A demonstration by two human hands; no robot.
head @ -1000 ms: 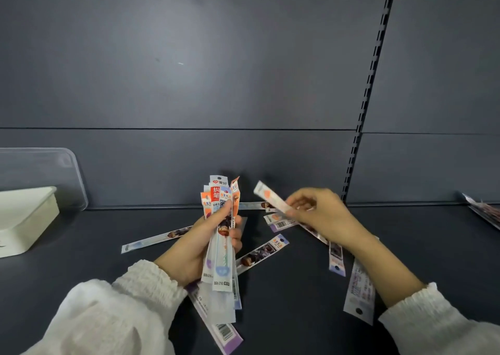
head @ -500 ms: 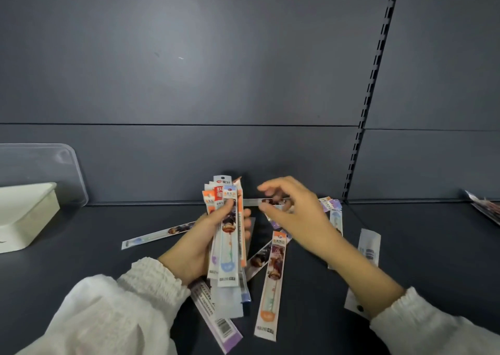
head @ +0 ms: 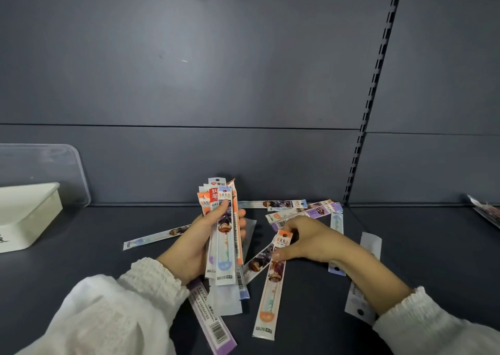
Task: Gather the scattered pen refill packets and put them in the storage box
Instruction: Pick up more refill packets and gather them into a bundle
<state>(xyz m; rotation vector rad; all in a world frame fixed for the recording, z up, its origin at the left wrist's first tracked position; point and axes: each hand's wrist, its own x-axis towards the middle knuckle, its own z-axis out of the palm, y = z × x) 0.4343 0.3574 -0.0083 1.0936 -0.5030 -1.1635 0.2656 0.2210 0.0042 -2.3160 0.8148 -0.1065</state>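
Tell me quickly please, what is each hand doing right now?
Left hand: closed, holding a bundle of refill packets.
Right hand: closed, pinching the orange packet.

Dark grey shelf (head: pixel 81 268) beneath slotted grey back wall (head: pixel 189 70)

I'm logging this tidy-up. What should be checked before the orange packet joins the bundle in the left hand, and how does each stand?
1. Grip of left hand on bundle: ok.
2. Pinch of right hand on orange packet: ok.
3. That packet clear of neighbours: not ok, overlaps a dark-printed packet.
4. The storage box open, clear lid off: ok.
5. No loose packets on the shelf: not ok, several by the back wall.
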